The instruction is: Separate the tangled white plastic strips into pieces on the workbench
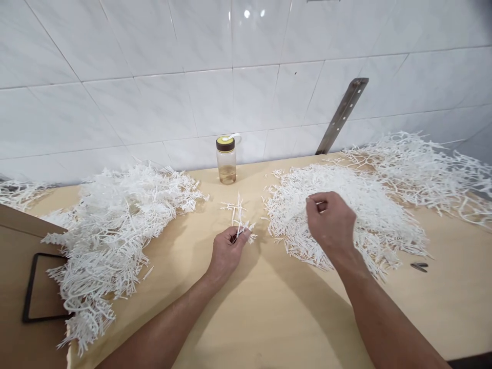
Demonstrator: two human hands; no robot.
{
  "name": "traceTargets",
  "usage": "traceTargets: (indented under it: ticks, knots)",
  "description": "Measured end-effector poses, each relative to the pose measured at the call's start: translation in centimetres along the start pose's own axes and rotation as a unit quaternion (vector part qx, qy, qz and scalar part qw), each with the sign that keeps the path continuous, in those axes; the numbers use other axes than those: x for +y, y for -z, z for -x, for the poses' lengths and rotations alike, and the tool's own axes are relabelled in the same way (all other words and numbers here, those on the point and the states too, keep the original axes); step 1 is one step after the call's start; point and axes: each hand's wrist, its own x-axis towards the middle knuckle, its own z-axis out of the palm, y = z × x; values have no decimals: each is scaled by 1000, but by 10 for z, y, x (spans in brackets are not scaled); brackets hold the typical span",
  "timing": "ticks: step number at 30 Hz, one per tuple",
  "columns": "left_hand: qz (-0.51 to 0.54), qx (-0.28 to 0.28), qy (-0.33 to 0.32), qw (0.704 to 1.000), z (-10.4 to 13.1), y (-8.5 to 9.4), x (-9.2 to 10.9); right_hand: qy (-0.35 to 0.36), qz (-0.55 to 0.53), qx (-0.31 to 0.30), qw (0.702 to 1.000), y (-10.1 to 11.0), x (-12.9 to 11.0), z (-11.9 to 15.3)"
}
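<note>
My left hand (227,252) pinches a small white branched plastic sprig (239,211) between thumb and fingers, low over the middle of the table. Its thin arms stick up and out past my fingertips. To the right, my right hand (331,220) is closed in a pinch above a pile of short white plastic pieces (300,197); whatever sits between its fingertips is too small to make out. A heap of white branched sprigs (123,215) lies on the left side.
A clear bottle (226,161) with a dark and yellow lid stands near the tiled wall. Behind right lies a tangle of white branching stems (418,164). Small metal snips (418,267) rest on the table (284,328). A metal bar (342,115) leans on the wall.
</note>
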Motion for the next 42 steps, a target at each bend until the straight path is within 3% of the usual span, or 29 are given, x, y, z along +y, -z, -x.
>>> traceTargets:
  ticks: [3, 5, 8, 10, 12, 14, 17, 21, 32, 38, 42]
  knots:
    - [16, -8, 21, 1000, -1, 1, 3, 10, 1, 63, 998, 14, 6, -8]
    - [20, -6, 21, 1000, -1, 0, 4, 25, -21, 58, 998, 15, 2, -4]
    - [25, 2, 10, 1000, -2, -1, 3, 11, -96, -77, 992, 5, -14, 11]
    - [26, 7, 3, 1000, -2, -1, 2, 3, -152, -231, 961, -4, -29, 24]
    - [23, 10, -6, 1000, -1, -1, 1, 2, -195, -343, 919, -11, -43, 36]
    - [17, 10, -18, 1000, -1, -1, 0, -22, -216, -402, 890, -15, -53, 44]
    - [7, 7, -24, 1000, 0, 0, 1, -80, -233, -439, 864, -18, -59, 48]
    - [1, 8, -13, 1000, 1, 0, 4, -104, -240, -446, 856, -19, -57, 46]
    - [7, -9, -24, 1000, -1, 1, 4, -26, -216, -380, 899, -27, -51, 56]
    - [-39, 20, -72, 996, 4, -1, 3, -79, -183, -378, 904, -32, -60, 64]
    - [-88, 33, -135, 986, 10, 1, 10, -48, -113, -328, 937, -40, -56, 65]
